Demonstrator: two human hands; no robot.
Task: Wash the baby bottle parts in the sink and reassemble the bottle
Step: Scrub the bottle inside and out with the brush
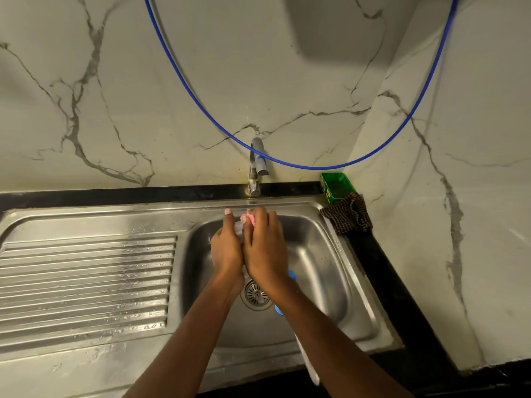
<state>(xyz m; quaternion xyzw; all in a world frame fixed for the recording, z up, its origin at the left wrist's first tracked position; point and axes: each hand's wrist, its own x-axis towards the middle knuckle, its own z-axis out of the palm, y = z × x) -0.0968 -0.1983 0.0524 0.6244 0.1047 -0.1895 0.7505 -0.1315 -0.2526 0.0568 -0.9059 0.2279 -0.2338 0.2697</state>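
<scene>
Both my hands meet over the steel sink basin (321,254), just below the tap (255,170). My left hand (227,248) holds a clear bottle part (238,226), mostly hidden between the palms. My right hand (265,245) grips a pink sponge (249,219) pressed against that part. Blue bottle pieces (291,274) lie in the basin, partly covered by my right forearm, with another blue piece (278,310) beside the drain (256,295). A pale clear piece (309,360) rests by the sink's front rim under my right arm.
A wet ribbed draining board (86,282) fills the left. A green box (336,186) and a dark checked cloth (349,214) sit at the back right corner on the black counter. A blue hose (201,101) loops across the marble wall.
</scene>
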